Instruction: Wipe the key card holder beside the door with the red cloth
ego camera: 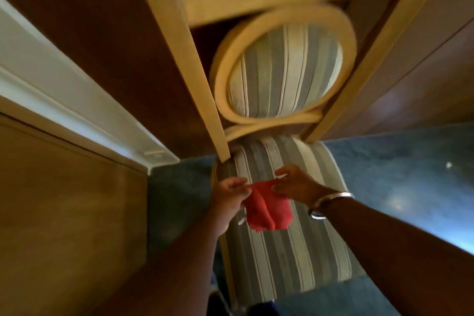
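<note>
Above striped chair [279, 251]: red cloth [266, 210] (between both hands' fingertips [278, 188])

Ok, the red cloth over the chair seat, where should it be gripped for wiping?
Keep hold of the top edge of the red cloth, coming from above. It hangs limp in folds between the left hand and right hand above the striped chair seat, so gathering those folds into one hand would probably give a firmer pad.

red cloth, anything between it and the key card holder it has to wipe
Cannot tell: no key card holder shows in this view. The crumpled red cloth is gripped by the left hand and right hand above the striped upholstered chair, nothing between hands and cloth.
</note>
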